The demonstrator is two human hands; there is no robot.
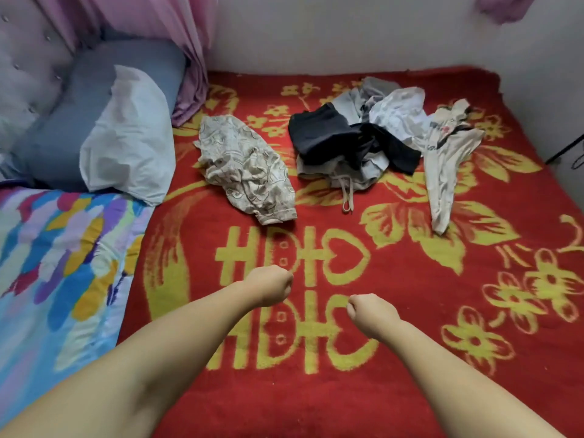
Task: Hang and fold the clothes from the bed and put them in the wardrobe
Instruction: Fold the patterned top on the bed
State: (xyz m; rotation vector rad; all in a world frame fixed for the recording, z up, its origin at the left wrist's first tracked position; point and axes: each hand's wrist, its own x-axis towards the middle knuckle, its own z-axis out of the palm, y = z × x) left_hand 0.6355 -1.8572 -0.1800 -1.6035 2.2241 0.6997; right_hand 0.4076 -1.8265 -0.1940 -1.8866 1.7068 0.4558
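Both fists, left hand point(271, 284) and right hand point(369, 312), curled empty; clothes point(350, 147) beyond, pillow point(126, 137) left

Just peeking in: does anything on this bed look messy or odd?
Yes. Crumpled clothes lie unfolded on the red blanket: a patterned garment, a dark-and-grey heap, a pale piece.

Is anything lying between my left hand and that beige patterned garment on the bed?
Nothing visible. Only bare red blanket lies between the left hand and the beige patterned garment; the dark clothes pile sits off to its right.
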